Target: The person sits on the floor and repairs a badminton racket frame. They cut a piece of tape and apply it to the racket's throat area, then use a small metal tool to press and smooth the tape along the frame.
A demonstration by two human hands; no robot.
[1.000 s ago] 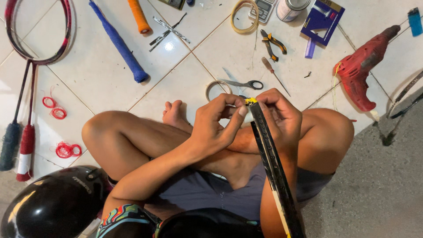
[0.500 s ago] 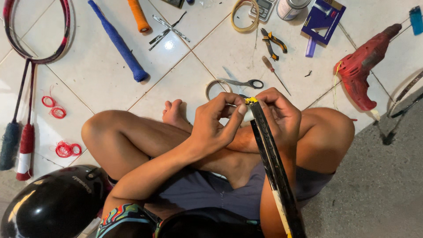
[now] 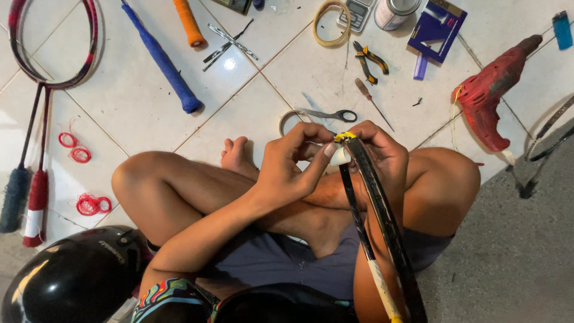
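Observation:
I sit cross-legged on a tiled floor with a black badminton racket frame [image 3: 382, 227] standing across my lap. My right hand [image 3: 382, 157] grips the top of the frame by its yellow tip. My left hand [image 3: 293, 164] pinches a small white piece [image 3: 339, 157] against the frame just below that tip. Both hands touch each other at the frame's top. Scissors [image 3: 335, 115] and a roll of tape [image 3: 293, 119] lie on the tiles just beyond my hands.
A red heat gun [image 3: 493, 96] lies at right, pliers [image 3: 368, 60] and a screwdriver [image 3: 371, 103] above the hands. Blue grip handle [image 3: 161, 60], orange grip [image 3: 189, 23], red racket [image 3: 45, 72], red string coils [image 3: 89, 204] lie left. A black helmet [image 3: 72, 278] sits at bottom left.
Almost nothing differs; my fingers keep the same hold at the frame's top, with only slight shifts of the left fingertips.

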